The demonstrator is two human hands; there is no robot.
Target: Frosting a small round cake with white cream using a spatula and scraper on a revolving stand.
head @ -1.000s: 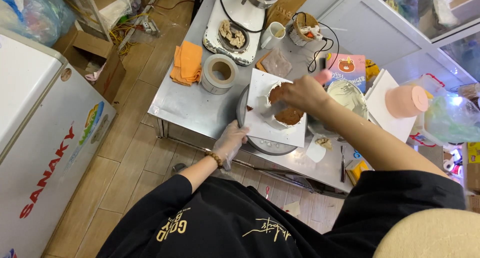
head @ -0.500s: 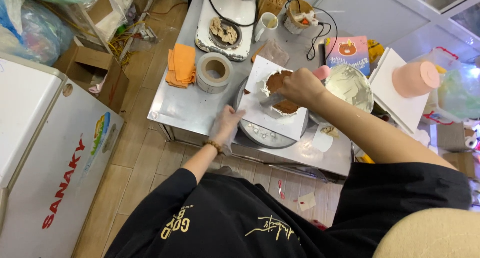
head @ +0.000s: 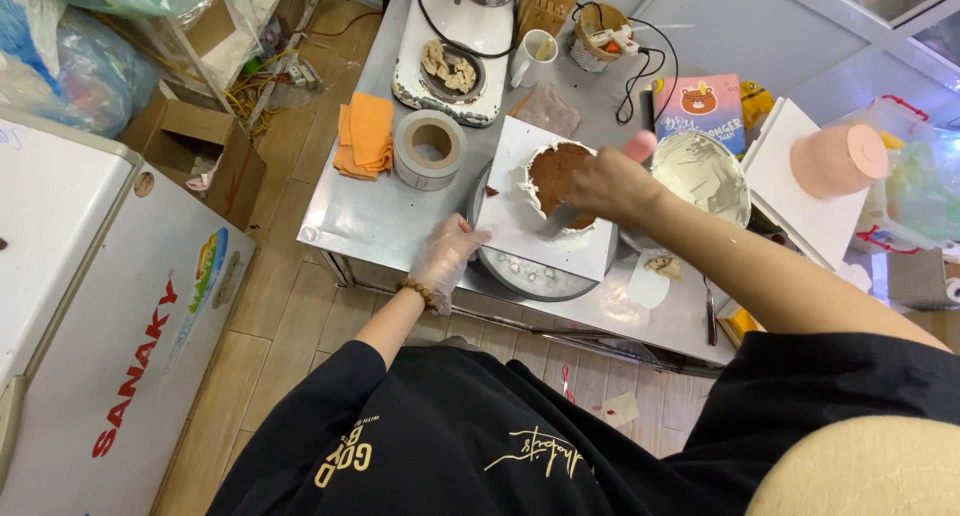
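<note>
A round brown cake [head: 553, 171] with white cream on its sides sits on a square white board [head: 515, 241] atop a metal turntable [head: 530, 279]. My right hand [head: 610, 184] grips a spatula [head: 558, 221] whose blade lies against the cake's near side. My left hand [head: 447, 256], in a clear glove with a bead bracelet at the wrist, holds the turntable's left edge by the board's corner.
A steel table [head: 370, 216] carries a bowl of white cream [head: 705, 176], a tape roll [head: 428, 148], orange cloths [head: 362, 136], a mixer base [head: 450, 61], a cup [head: 533, 56] and a pink cake [head: 838, 161]. A white freezer [head: 100, 306] and a cardboard box [head: 190, 146] stand to the left.
My right hand has shifted from over the cake's top to its right side, with the blade now at the near side. My left hand stays at the turntable's edge.
</note>
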